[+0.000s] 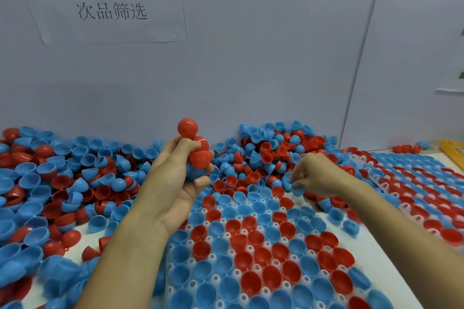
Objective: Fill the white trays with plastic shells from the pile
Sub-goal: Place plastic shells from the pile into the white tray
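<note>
A big pile of red and blue plastic shells (75, 173) covers the table's left and back. My left hand (173, 183) is raised above it and grips a nested stack of shells (197, 150), red ones on top and a blue one at the bottom. My right hand (313, 175) is at the pile's near edge and pinches a blue shell (297, 189). In front of me lies a white tray (251, 251) with red and blue shells sitting open side up in its pockets. A second white tray (361, 159) on the right also holds shells.
A grey wall stands right behind the pile, with a paper sign (105, 0) taped to it. A yellow object (453, 152) sits at the far right edge. Loose shells lie on the white tabletop (391, 276) between the trays.
</note>
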Demonstrator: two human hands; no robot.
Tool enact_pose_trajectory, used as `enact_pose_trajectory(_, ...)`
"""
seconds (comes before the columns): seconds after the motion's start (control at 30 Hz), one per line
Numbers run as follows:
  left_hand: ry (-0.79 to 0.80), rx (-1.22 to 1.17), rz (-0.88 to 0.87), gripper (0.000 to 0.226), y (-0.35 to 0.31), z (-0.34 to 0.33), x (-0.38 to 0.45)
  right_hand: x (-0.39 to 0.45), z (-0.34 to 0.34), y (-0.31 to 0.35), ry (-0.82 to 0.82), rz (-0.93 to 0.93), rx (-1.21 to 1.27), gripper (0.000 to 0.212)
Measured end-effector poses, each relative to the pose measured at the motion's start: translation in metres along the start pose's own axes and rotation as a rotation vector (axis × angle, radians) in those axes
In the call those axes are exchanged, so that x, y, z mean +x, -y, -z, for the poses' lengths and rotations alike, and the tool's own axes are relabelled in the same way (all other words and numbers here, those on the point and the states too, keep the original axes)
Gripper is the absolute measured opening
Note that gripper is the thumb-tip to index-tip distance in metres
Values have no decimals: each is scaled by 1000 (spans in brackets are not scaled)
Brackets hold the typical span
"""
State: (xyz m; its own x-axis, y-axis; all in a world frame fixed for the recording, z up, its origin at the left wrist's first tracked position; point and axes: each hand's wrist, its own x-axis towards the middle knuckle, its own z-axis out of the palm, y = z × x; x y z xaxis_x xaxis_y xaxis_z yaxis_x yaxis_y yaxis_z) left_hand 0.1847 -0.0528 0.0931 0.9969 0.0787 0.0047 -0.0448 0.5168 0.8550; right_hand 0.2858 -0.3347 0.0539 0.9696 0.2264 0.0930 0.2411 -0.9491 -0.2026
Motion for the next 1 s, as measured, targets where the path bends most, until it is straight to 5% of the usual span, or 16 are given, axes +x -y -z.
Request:
enact_pose_trajectory(0.3, -32, -8, -4, 15, -2, 9, 3, 1, -36, -21, 50, -4, 60, 11)
enact_pose_trajectory(0.6, -57, 59, -14, 9, 3, 6, 1, -1, -28, -21, 98, 26, 3, 25)
enact_pose_trajectory(0.8, -84, 223, -80, 9, 6, 11, 5, -41, -22, -30, -146, -10, 290, 23)
enact_pose_trajectory(1.0, -94, 733, -108, 18, 24, 27, 18, -89, -44, -45, -381, -19, 531, 23)
